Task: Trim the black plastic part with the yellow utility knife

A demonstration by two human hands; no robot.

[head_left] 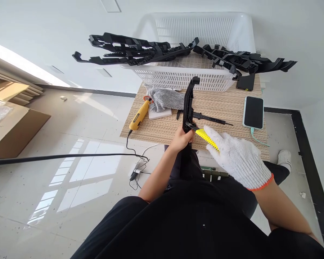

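Observation:
My bare left hand is wrapped round the lower part of a long black plastic part, which stands roughly upright over the table's front edge. My right hand, in a white knitted glove with an orange cuff, is closed on yellow-handled pliers. The dark metal head of the pliers touches the plastic part just above my left fingers; its exact bite is too small to make out. Behind the part, a black caliper lies on the table.
A white basket at the back holds several black plastic parts jutting over both sides. On the striped table lie a yellow corded rotary tool, a grey glove, a plugged-in phone and a dark phone-like object. Cables trail left.

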